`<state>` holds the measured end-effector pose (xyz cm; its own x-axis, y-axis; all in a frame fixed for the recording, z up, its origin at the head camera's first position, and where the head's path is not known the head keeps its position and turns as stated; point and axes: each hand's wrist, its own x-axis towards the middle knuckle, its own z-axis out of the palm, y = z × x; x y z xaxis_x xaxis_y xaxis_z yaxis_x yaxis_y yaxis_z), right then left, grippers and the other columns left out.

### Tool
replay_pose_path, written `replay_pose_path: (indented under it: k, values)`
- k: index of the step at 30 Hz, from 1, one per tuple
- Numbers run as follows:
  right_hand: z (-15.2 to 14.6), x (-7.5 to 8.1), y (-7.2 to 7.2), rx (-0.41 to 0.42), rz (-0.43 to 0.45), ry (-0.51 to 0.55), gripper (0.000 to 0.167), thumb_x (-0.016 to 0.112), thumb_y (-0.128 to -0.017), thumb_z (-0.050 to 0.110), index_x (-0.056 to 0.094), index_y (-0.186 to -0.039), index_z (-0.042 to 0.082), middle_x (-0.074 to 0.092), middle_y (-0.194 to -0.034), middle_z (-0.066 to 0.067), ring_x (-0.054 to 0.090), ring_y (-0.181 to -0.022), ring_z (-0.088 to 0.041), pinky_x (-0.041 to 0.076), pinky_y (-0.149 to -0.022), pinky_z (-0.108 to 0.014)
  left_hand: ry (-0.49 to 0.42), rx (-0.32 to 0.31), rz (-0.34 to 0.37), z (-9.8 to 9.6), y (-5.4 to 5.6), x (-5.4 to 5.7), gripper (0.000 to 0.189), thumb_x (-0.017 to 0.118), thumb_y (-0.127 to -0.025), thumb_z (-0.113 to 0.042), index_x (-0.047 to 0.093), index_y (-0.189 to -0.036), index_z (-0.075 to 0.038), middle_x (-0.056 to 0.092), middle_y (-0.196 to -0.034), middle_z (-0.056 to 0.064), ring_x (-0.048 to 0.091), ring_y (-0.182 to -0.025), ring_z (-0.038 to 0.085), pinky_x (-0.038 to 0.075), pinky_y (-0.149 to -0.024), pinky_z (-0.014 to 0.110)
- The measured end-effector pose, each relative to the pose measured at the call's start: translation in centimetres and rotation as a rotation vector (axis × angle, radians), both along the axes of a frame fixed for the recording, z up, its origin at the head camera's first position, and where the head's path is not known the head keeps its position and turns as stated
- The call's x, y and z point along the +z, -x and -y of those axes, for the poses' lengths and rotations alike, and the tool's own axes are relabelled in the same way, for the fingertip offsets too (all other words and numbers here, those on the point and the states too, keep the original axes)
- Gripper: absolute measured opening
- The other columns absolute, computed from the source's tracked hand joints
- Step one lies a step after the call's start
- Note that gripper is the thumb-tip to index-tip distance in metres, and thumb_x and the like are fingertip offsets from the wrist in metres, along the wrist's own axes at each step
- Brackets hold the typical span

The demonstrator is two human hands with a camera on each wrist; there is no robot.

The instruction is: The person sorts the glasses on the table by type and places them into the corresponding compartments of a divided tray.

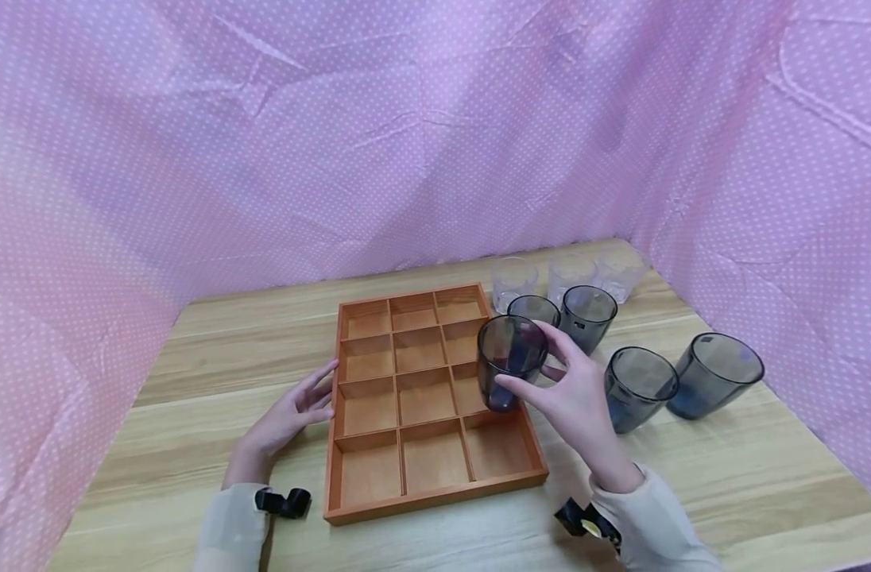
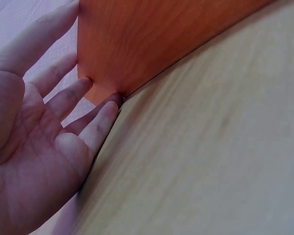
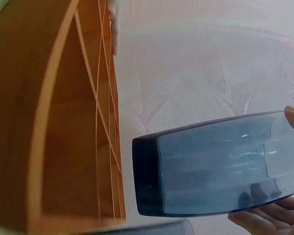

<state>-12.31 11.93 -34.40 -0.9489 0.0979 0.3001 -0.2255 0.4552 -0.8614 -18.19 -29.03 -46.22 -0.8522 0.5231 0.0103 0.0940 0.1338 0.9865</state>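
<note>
Nearest were two off-white sleeves (image 1: 235, 524), each w/ a black strap (image 1: 285, 502) at the wrist. L hand (image 1: 281, 421), fingers extended & not gripping, touched the L outer wall of a reddish-brown rectangular wooden tray (image 1: 435, 457) w/ 12 comps. R hand (image 1: 574, 393) gripped a smoky blue-grey glass tumbler (image 1: 503, 349) btwn thumb & fingers, mouth up, over the tray's R side; R wrist view showed its base apart from the wood. To that hand's R stood two matching dark tumblers (image 1: 632, 397), close together; just beyond the held one, a second dark pair (image 1: 589, 318). Behind those, 3 clear colourless glasses (image 1: 514, 278) stood toward the far edge of a pale wood-grain table (image 1: 214, 357). Farthest: pink-lilac cloth (image 1: 335, 143) w/ white dots, in bkgd.
</note>
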Motion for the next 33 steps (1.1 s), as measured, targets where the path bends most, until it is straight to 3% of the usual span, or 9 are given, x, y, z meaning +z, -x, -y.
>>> replay_pose_path:
  k: [3,7,10,15,19,23,27,33]
  values:
    - [1.0,0.3,0.5,0.033,0.022,0.025,0.074,0.089,-0.067,0.018,0.056,-0.132,0.011,0.066,-0.124,-0.009,0.061,-0.114,-0.021,0.055,-0.089,-0.041,0.002,0.007,0.01,0.1,0.0,0.2,0.08,0.059,-0.094,-0.004,0.01,-0.156,-0.008,0.007,-0.158,0.033,0.026,-0.144,0.028,0.036,-0.102,0.011]
    - [2.1,0.6,1.0,0.076,0.027,0.051,0.076,0.09,-0.066,0.019,0.056,-0.133,0.012,0.067,-0.122,-0.009,0.063,-0.113,-0.023,0.054,-0.091,-0.046,-0.008,0.009,0.022,0.0,-0.1,0.3,0.08,0.06,-0.094,-0.005,0.011,-0.156,-0.009,0.009,-0.158,0.032,0.039,-0.131,-0.005,0.037,-0.102,0.012]
    - [2.9,0.8,1.3,0.111,0.035,0.064,0.077,0.09,-0.066,0.021,0.054,-0.134,0.014,0.067,-0.123,-0.007,0.062,-0.115,-0.021,0.053,-0.092,-0.045,-0.016,0.007,0.026,0.0,-0.1,0.3,0.08,0.06,-0.093,-0.005,0.011,-0.156,-0.009,0.009,-0.158,0.031,0.039,-0.128,-0.008,0.038,-0.102,0.012]
    - [4.1,0.9,1.9,0.147,0.015,0.067,0.075,0.089,-0.067,0.023,0.055,-0.134,0.015,0.067,-0.122,-0.006,0.062,-0.114,-0.02,0.054,-0.091,-0.043,-0.006,0.016,0.028,0.0,-0.2,0.2,0.079,0.06,-0.093,-0.004,0.012,-0.156,-0.01,0.009,-0.159,0.031,0.039,-0.129,-0.006,0.038,-0.102,0.013]
    - [5.1,0.9,2.4,0.189,0.014,0.128,0.074,0.09,-0.066,0.02,0.057,-0.132,0.014,0.066,-0.124,-0.005,0.06,-0.119,-0.018,0.054,-0.093,-0.04,0.006,0.015,0.014,0.0,-0.2,0.2,0.079,0.059,-0.094,-0.004,0.011,-0.156,-0.007,0.008,-0.158,0.033,0.029,-0.143,0.024,0.038,-0.101,0.012]
    - [6.1,0.9,2.8,0.233,0.012,0.173,0.072,0.09,-0.066,0.018,0.057,-0.131,0.014,0.065,-0.125,-0.004,0.059,-0.12,-0.017,0.054,-0.093,-0.037,0.006,0.01,-0.002,-0.1,-0.2,0.1,0.078,0.059,-0.094,-0.004,0.01,-0.155,-0.004,0.007,-0.157,0.035,0.012,-0.141,0.051,0.037,-0.101,0.011]
    - [7.1,1.2,3.2,0.252,-0.003,0.151,0.07,0.089,-0.067,0.02,0.058,-0.13,0.014,0.067,-0.122,-0.004,0.059,-0.12,-0.017,0.054,-0.093,-0.038,0.007,0.013,-0.007,0.0,-0.2,0.1,0.078,0.058,-0.094,-0.003,0.011,-0.156,-0.005,0.007,-0.157,0.034,0.012,-0.14,0.053,0.038,-0.101,0.011]
    - [8.5,1.6,3.8,0.278,0.002,0.154,0.069,0.089,-0.068,0.02,0.058,-0.13,0.013,0.067,-0.122,-0.004,0.06,-0.118,-0.017,0.054,-0.093,-0.038,0.02,0.025,0.002,-0.1,-0.3,0.2,0.078,0.06,-0.094,-0.004,0.013,-0.156,-0.008,0.009,-0.159,0.031,0.02,-0.142,0.041,0.039,-0.101,0.013]
